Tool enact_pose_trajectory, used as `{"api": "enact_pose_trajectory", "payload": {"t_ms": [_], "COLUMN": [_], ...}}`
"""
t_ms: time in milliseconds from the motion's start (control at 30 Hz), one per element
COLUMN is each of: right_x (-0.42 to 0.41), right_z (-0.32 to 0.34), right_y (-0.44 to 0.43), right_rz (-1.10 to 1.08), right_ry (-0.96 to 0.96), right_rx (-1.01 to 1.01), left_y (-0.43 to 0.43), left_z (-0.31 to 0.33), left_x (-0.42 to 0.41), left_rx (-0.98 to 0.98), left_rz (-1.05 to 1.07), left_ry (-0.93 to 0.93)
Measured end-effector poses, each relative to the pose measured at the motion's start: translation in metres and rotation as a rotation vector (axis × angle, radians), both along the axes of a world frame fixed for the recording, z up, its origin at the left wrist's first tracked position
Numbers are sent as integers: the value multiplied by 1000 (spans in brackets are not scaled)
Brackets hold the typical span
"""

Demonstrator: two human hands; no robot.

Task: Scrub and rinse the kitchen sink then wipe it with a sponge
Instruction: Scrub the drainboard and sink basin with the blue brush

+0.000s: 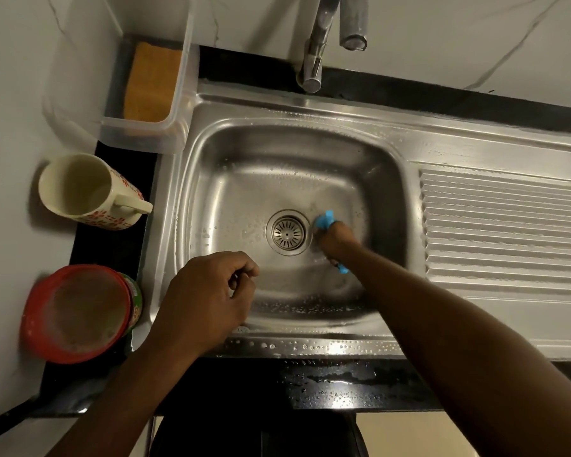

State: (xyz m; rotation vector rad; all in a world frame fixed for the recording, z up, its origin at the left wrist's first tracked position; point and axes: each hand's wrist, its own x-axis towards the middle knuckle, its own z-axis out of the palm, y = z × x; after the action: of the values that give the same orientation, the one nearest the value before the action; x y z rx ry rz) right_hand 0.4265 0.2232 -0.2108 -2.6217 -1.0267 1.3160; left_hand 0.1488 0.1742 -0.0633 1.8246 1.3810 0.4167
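The steel sink [231,150] fills the middle of the head view, wet with droplets and thin suds. My right hand [338,240] reaches down into the basin and grips a blue scrubber [323,221] against the bottom, just right of the round drain strainer [287,233]. A bit of the blue scrubber also sticks out below the hand. My left hand [208,298] hovers over the sink's front left corner, fingers curled, holding nothing. An orange sponge [152,82] lies in a clear plastic tray [139,135] at the back left.
The tap [315,44] rises behind the basin, with no water running. A ribbed drainboard [505,225] lies to the right. On the black counter at left stand a cream mug [86,189] and a red-lidded tub [76,313]. The front counter edge [340,387] is wet.
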Motion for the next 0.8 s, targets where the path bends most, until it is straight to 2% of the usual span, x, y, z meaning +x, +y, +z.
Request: {"api": "enact_pose_trajectory", "payload": {"t_ms": [100, 333, 567, 800], "right_x": [-13, 20, 26, 4], "right_z": [-6, -4, -9, -14], "right_y": [-27, -20, 46, 51], "right_rz": [97, 2, -279, -187], "right_ry": [25, -32, 62, 159], "right_rx": [3, 22, 168, 95], "left_y": [3, 11, 10, 2], "left_z": [1, -4, -1, 2], "left_x": [2, -1, -9, -13], "left_rx": [-7, 7, 21, 23], "left_rz": [-9, -5, 52, 89], "left_ry": [-3, 18, 13, 27]}}
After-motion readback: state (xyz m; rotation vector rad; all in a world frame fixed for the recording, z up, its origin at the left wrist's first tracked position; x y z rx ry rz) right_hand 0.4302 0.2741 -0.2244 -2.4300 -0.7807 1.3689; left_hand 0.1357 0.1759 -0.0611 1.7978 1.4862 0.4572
